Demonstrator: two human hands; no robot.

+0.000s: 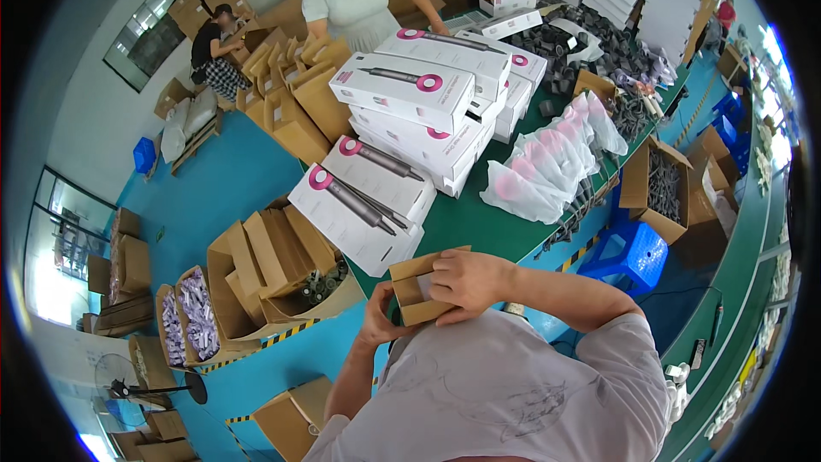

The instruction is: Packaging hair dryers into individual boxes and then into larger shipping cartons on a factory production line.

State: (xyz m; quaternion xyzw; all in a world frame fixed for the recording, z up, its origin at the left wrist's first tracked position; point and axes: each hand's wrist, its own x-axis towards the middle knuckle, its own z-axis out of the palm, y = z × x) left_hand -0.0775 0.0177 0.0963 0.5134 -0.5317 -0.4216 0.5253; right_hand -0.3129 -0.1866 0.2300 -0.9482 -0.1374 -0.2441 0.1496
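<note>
Left hand (379,318): fingers curled under the small brown cardboard box (419,288), gripping its lower left side.
Right hand (469,281): laid over the box's right end, fingers pressed together around the flap.
Box: held close before the chest, just beside the green table (479,214) edge.
Table: stacked white product boxes (402,90), pink-tinted plastic bags (547,162).

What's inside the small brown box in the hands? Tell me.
Nothing shows. The brown box has its flaps partly open, but the right hand covers its top, and the left hand grips below, so its inside stays hidden.
</note>
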